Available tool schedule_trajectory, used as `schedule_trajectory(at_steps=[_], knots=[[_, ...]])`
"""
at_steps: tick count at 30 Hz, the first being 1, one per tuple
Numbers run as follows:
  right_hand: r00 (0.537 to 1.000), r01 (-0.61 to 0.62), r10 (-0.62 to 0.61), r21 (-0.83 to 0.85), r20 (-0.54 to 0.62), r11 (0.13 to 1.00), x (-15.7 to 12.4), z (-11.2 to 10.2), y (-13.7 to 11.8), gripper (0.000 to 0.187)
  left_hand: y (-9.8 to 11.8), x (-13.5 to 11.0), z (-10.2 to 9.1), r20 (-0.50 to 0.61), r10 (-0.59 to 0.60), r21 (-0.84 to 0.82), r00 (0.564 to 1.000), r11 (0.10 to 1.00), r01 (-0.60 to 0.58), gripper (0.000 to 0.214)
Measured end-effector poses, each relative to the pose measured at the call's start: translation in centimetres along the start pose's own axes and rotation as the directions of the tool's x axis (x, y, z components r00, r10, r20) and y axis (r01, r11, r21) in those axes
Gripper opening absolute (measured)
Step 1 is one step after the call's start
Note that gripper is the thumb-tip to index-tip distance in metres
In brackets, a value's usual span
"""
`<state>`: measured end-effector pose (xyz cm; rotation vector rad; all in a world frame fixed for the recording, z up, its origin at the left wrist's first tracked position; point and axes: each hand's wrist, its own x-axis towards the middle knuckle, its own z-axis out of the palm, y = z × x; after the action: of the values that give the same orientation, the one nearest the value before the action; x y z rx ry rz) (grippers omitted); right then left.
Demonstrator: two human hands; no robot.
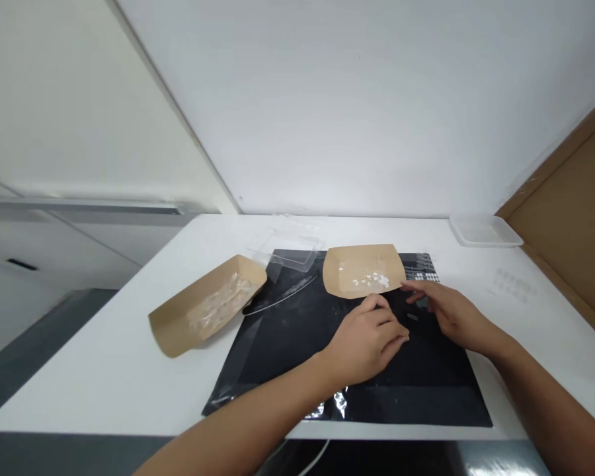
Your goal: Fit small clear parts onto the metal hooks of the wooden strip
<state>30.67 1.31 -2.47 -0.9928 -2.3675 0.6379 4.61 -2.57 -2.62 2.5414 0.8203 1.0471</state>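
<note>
Black plastic sheet (287,344) lies toward the front edge of the white desk (94,383), both hands over it. Left hand (364,340) curled, fingers loosely closed, cannot tell if anything is pinched. Right hand (456,317) open wide, fingertips (410,286) just at the near edge of a kraft paper tray (340,268) holding what look like small white bits (369,279). Second tray (171,330) sits left, holding clear wrapping (223,304).

Clear plastic tray (484,231) on the far corner of the white table (104,390), kraft paper tray (203,305) at left.
</note>
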Motion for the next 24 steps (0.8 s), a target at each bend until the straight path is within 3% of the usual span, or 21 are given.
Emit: schedule_trajectory(at_steps=[6,11,18,24], knots=[[0.999,0.001,0.001,0.055,-0.034,0.998,0.3,0.0,-1.2,0.049,0.0,-0.1,0.2,-0.047,-0.082,-0.133,0.995,0.988,0.075,0.002],[1.0,0.018,-0.019,0.069,0.005,0.997,0.4,-0.4,-2.1,0.026,0.0,0.0,0.3,-0.069,-0.138,-0.211,0.988,0.97,0.121,0.002],[0.997,0.054,-0.062,0.181,0.042,0.982,0.5,-0.9,-3.5,0.02,0.0,0.3,-0.3,-0.158,-0.168,-0.277,0.973,0.953,0.12,0.0],[0.998,0.056,-0.063,0.212,0.027,0.976,0.2,-0.3,-3.8,0.022,-0.2,0.4,-1.1,-0.221,-0.261,-0.352,0.94,0.92,0.172,0.002]])
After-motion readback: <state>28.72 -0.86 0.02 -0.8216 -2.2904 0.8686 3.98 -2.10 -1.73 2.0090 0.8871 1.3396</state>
